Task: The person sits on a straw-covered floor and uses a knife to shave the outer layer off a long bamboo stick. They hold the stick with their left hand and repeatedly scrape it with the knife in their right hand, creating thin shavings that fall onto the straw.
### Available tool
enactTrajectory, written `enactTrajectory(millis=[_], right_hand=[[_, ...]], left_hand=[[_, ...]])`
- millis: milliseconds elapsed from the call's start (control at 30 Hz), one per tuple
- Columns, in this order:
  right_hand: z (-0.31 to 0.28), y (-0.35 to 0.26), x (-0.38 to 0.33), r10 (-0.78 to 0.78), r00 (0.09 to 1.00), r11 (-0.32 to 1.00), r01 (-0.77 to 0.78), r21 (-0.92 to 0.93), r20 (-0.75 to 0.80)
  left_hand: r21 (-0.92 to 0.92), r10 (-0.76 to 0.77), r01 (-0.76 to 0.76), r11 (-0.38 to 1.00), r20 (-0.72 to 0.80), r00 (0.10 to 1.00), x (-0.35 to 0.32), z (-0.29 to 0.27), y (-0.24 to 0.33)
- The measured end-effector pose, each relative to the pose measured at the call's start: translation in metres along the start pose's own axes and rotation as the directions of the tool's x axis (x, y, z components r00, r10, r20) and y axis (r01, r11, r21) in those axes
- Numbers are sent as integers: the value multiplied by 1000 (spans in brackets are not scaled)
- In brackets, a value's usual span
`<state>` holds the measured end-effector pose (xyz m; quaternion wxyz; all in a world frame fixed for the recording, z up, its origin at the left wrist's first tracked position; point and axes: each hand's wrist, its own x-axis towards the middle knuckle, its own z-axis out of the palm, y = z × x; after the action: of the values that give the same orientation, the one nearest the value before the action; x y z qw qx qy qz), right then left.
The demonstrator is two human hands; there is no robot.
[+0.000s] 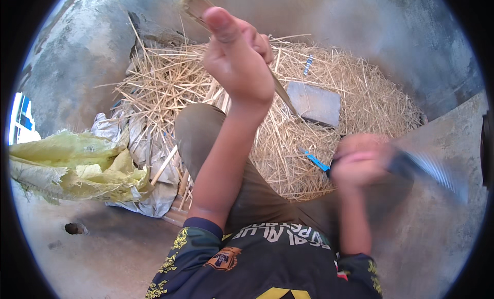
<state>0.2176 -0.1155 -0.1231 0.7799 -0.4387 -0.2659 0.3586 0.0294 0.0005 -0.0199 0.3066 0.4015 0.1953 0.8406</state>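
Far left: torn yellow-green sheet [82,165]. Left hand [237,62] raised, fist closed round a thin flat strip [284,94], which slants down right over the straw [370,93]. Grey block [315,104] on straw; blue cutter [317,162] below it. Right hand [357,162], blurred, grips a dark-handled tool [404,164]; tool type unclear.

Grey-brown floor [121,242], straw pile [365,95] on it. Grey block [315,101] lies on the straw. Small blue-and-white striped strip [308,65] on straw just beyond block; blue tool [316,160] on straw, near side of block. Crumpled grey sheeting [146,209] well left of block, torn yellow-green sack [77,152] overlapping it in view.
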Motion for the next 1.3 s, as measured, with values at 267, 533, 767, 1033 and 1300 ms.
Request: enactTrajectory(millis=[267,533,767,1033,1300], right_hand=[[8,-41,11,409,912,853,-375,-363,19],[28,-129,23,-533,831,800,433,416,160],[-8,74,-17,702,703,536,-627,-565,-114],[18,-152,44,-346,912,938,334,91,223],[-23,91,-53,769,634,480,-653,-586,-78]], left_hand=[[-75,-60,59,995,-11,998,15,-16,-4],[-96,-38,46,994,85,996,1,-5,-2],[-29,123,-119,992,225,966,-12,1,-3],[-213,-100,192,958,380,919,6,-8,-4],[-109,-5,38,993,289,957,-5,1,-1]])
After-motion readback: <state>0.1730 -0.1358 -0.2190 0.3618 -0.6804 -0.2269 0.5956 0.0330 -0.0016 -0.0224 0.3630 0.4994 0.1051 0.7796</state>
